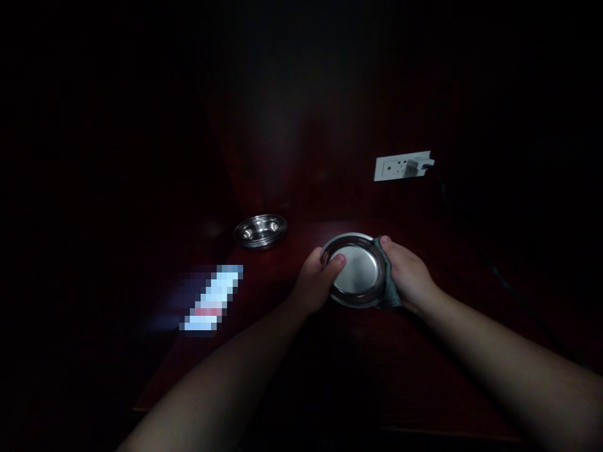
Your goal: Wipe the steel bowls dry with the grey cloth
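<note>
Between my two hands is a shallow round metal dish (355, 270), tilted so its shiny inside faces me. My left hand (316, 281) grips its left rim, the thumb lying over the inside. A dark green cloth (390, 285) is pressed against the right rim by my right hand (409, 271), which is closed round the cloth and the edge. The fingers behind the dish are hidden. Farther back on the left, a small stack of similar metal dishes (261, 232) stands on the dark red table (301, 251).
A bright pixelated screen-like patch (211, 301) lies at the table's left side. On the back panel is a white power socket (402, 166) with a plug in it, and a dark cable (502, 276) runs down the right. Most surroundings are very dark.
</note>
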The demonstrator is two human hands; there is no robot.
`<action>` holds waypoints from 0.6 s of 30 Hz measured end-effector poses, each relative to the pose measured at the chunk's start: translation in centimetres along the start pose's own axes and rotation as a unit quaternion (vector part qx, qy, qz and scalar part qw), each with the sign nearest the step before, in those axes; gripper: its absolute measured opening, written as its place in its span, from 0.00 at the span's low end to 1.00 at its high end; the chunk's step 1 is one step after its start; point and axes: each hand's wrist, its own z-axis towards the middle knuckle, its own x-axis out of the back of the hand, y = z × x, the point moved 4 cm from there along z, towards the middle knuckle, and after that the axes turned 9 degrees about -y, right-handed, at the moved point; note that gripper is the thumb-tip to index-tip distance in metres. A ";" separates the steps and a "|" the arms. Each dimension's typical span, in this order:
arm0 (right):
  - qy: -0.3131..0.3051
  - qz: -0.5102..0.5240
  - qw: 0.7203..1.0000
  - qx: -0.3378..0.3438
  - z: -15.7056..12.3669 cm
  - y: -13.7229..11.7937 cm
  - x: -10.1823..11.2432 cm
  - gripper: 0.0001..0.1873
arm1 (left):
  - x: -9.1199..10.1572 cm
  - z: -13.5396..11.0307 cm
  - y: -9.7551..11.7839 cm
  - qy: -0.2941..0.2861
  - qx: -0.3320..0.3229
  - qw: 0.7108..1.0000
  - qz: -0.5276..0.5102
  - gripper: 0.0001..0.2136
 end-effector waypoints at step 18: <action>0.029 -0.007 0.998 0.052 -0.2 -1.3 0.2 0.20 | -0.3 0.1 -0.6 -0.016 0.001 1.000 -0.007 0.17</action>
